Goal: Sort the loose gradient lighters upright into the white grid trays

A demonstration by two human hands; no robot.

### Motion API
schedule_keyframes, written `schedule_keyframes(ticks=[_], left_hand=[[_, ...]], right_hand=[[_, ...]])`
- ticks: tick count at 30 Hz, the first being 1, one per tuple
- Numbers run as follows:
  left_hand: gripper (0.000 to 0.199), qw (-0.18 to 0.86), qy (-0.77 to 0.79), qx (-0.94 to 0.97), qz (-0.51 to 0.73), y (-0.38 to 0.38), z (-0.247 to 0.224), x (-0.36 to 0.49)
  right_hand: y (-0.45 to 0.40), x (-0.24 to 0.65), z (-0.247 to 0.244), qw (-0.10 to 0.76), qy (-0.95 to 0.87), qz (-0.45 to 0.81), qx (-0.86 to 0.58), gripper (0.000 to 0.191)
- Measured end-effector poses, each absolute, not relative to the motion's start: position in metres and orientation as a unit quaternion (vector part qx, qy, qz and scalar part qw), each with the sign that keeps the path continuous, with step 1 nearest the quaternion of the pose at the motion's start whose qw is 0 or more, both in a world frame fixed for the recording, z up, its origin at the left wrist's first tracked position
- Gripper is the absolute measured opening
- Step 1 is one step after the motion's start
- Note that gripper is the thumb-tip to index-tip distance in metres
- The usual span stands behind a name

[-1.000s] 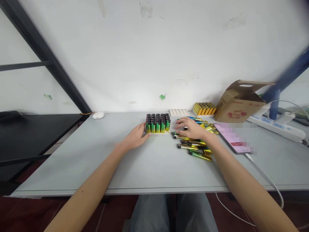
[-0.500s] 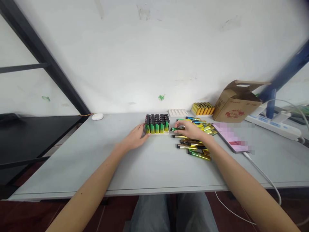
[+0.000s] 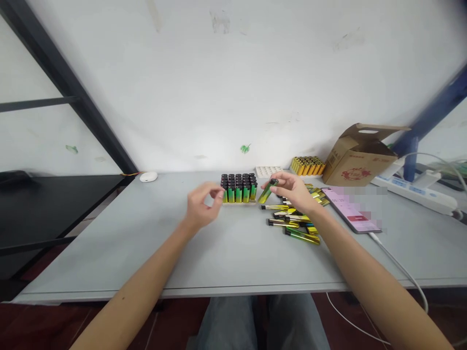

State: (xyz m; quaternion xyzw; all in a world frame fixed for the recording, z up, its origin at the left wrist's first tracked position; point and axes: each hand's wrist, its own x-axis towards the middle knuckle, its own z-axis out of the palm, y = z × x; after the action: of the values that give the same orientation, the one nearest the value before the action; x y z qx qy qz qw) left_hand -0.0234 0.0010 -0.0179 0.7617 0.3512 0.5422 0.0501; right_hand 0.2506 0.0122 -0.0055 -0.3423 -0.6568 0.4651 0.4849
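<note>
Between the thumb and fingers of my right hand (image 3: 294,191) is a green-yellow lighter (image 3: 267,191), tilted with its black top up, just right of the rack. Several green-yellow lighters (image 3: 239,193) stand upright in rows in a white rack (image 3: 239,203). My left hand (image 3: 204,204) is raised at the rack's left side, its thumb and fingertips curled close together; whether anything small is between them cannot be made out. Below my right hand, a loose pile of shiny lighters (image 3: 302,236) lies on the grey table (image 3: 226,253).
Behind the pile are a white rack with no lighters (image 3: 268,171) and a rack of yellow lighters (image 3: 308,165). An open cardboard box (image 3: 359,163), a phone (image 3: 350,211) with a cable and a power strip (image 3: 418,194) are on the right. A white case (image 3: 148,177) lies back left.
My right hand has lifted the green-yellow lighter off the pile and tilted it upward. My left hand has come off the rack's left edge, rising and curling its fingers.
</note>
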Motion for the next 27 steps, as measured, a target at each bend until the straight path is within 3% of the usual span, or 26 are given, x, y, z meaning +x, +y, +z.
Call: schedule_keyframes(ticks=[2, 6, 12, 16, 21, 27], left_hand=[[0.009, 0.065, 0.3, 0.799, 0.518, -0.006, -0.023, -0.012], [0.027, 0.081, 0.283, 0.841, 0.454, -0.014, -0.033, 0.006], [0.013, 0.087, 0.311, 0.853, 0.411, -0.012, -0.042, 0.009], [0.013, 0.122, 0.366, 0.79, 0.475, -0.012, -0.038, 0.008], [0.014, 0.248, 0.387, 0.662, 0.592, -0.009, -0.023, 0.001], [0.02, 0.298, 0.375, 0.554, 0.68, 0.003, -0.015, -0.013]], right_hand=[[0.007, 0.241, -0.005, 0.482, -0.673, 0.462, -0.318, 0.024], [0.0, 0.22, -0.011, 0.495, -0.721, 0.404, -0.267, 0.021], [-0.005, 0.205, -0.015, 0.485, -0.745, 0.367, -0.274, 0.026], [0.003, 0.215, -0.012, 0.524, -0.66, 0.45, -0.295, 0.043], [0.019, 0.236, -0.014, 0.531, -0.571, 0.531, -0.331, 0.074], [0.026, 0.245, -0.022, 0.541, -0.498, 0.591, -0.332, 0.081]])
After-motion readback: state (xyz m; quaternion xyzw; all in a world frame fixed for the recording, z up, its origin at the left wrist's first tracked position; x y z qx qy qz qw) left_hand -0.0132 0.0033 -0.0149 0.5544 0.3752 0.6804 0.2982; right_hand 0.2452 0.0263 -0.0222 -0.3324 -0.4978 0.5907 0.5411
